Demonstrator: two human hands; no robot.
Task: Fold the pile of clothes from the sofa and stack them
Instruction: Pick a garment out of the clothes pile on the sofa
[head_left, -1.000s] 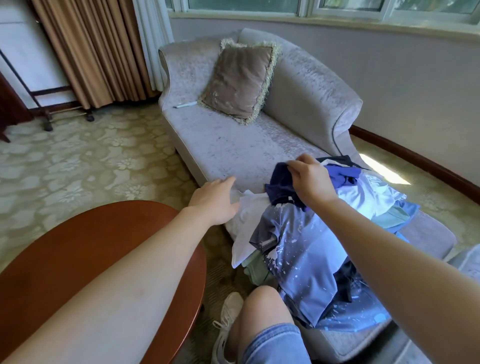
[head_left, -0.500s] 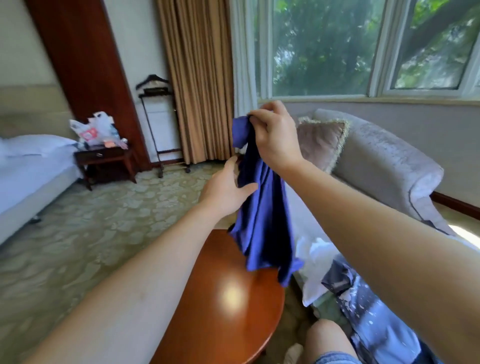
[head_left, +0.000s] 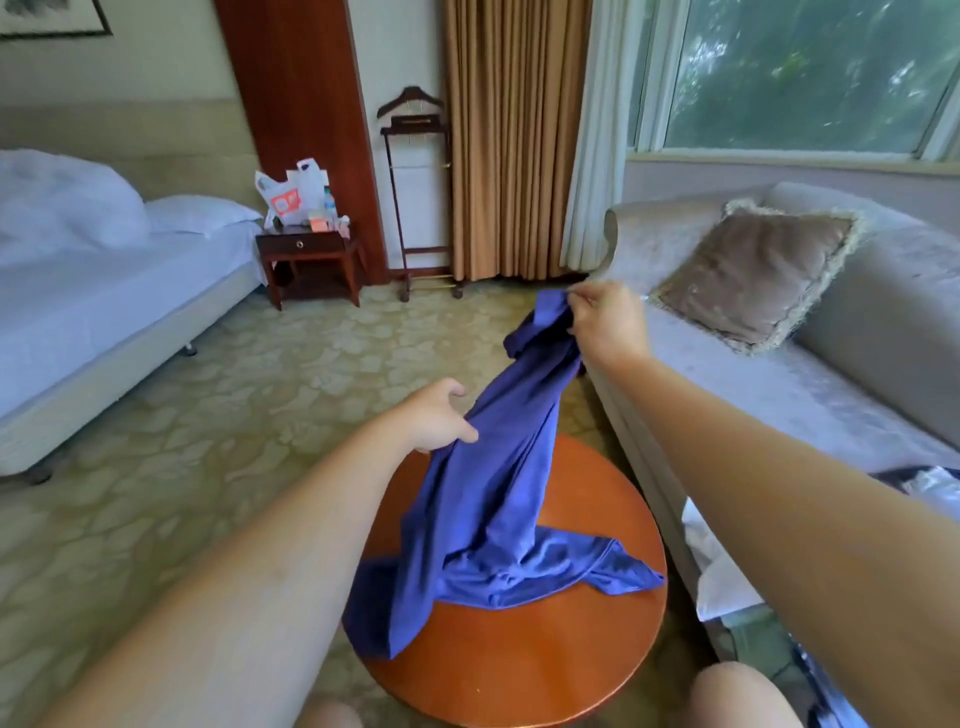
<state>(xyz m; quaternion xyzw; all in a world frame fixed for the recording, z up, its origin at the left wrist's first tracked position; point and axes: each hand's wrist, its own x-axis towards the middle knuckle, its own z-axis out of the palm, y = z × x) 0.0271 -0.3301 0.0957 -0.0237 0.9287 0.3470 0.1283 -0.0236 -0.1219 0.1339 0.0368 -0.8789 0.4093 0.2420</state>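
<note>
I hold the violet-blue soft cloth garment (head_left: 483, 509) with both hands, above the round red-brown wooden bench (head_left: 524, 675) that stands in front of my knees. My right hand (head_left: 605, 325) is the higher and farther one. Its fingers (head_left: 577, 300) are pressed together and pinch one end of the garment, just beside the front edge of the grey velvet sofa (head_left: 779, 384). My left hand (head_left: 434, 415) is lower and nearer to me, on the left side of the cloth. Its thumb and curled fingers grip a fold somewhere about the middle of the garment's length. Between the two hands the cloth is drawn into a narrow, twisted band.

Below the left hand the garment falls to the bench. There the lower part lies wrinkled, with one corner reaching toward the right edge and another hanging over the near-left edge. So the long axis runs from my right hand, far and to the right, down toward me and a little to the left, and it ends on the bench.

I think the next move depends on this line. The free end is nearer to my left hand than to my right. In my judgement the left hand should look for a second corner while the right one holds, so that the cloth can open flat on the bench. The folding of this piece is not yet begun. The pile of mixed clothes (head_left: 930, 480) waits on the sofa seat, close under my right arm and well apart from the left hand.
</note>
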